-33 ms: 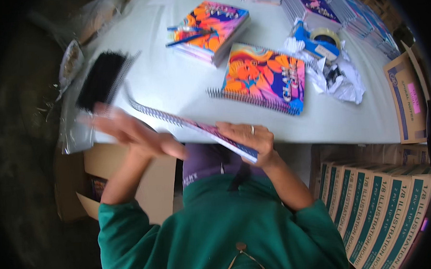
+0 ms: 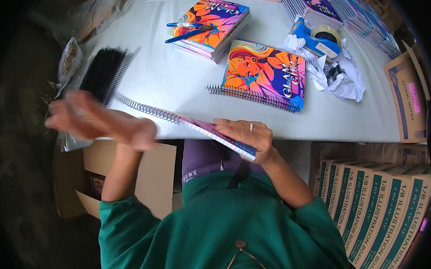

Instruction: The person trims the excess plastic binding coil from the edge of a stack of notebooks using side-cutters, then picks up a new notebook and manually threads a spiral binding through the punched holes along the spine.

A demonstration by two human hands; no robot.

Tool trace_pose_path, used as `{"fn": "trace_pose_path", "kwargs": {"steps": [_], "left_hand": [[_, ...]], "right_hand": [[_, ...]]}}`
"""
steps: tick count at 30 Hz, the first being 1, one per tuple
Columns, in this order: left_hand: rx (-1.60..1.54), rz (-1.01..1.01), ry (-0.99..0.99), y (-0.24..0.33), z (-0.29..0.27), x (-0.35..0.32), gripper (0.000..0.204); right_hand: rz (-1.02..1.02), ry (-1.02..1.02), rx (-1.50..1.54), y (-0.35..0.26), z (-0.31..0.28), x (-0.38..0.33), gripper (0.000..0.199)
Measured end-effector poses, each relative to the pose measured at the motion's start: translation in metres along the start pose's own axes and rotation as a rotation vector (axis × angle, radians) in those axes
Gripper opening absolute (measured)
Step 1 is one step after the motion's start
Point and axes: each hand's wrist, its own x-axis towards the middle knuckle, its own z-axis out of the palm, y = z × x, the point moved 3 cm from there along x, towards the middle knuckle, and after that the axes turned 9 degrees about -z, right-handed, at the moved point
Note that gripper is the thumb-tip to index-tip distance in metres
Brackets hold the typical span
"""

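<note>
My right hand [image 2: 246,133] grips the lower right corner of a spiral-bound notebook [image 2: 196,125], which is tilted on edge over the near rim of the white table [image 2: 174,78]. Its wire spiral [image 2: 147,108] points toward the left. My left hand [image 2: 99,121] is blurred, with flat, spread fingers holding nothing, just left of the spiral end. A bundle of black binding coils [image 2: 102,74] lies beyond that hand.
A colourful spiral notebook [image 2: 266,74] lies mid-table, and a stack of them [image 2: 215,21] carries two blue pens [image 2: 187,30]. A blue tape dispenser [image 2: 317,36] and crumpled paper [image 2: 338,78] sit right. Cardboard boxes [image 2: 377,199] stand below right, and an open box [image 2: 150,176] left.
My left hand has swept a little to the left, away from the notebook's spiral. The right hand and the notebook have stayed where they were.
</note>
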Motion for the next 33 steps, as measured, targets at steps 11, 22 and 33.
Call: {"fn": "trace_pose_path", "kwargs": {"steps": [11,22,33], "left_hand": [[-0.220,-0.057,-0.279,0.051,0.025,-0.082,0.100],[-0.243,0.033,-0.398,0.076,0.019,-0.057,0.091],[-0.359,0.355,-0.465,0.108,0.019,-0.050,0.105]], "right_hand": [[0.010,0.022,0.022,0.000,0.008,0.004,0.031],[0.046,0.081,-0.023,0.007,0.010,0.002,0.044],[0.141,0.149,-0.006,0.006,0.013,0.007,0.036]]}}
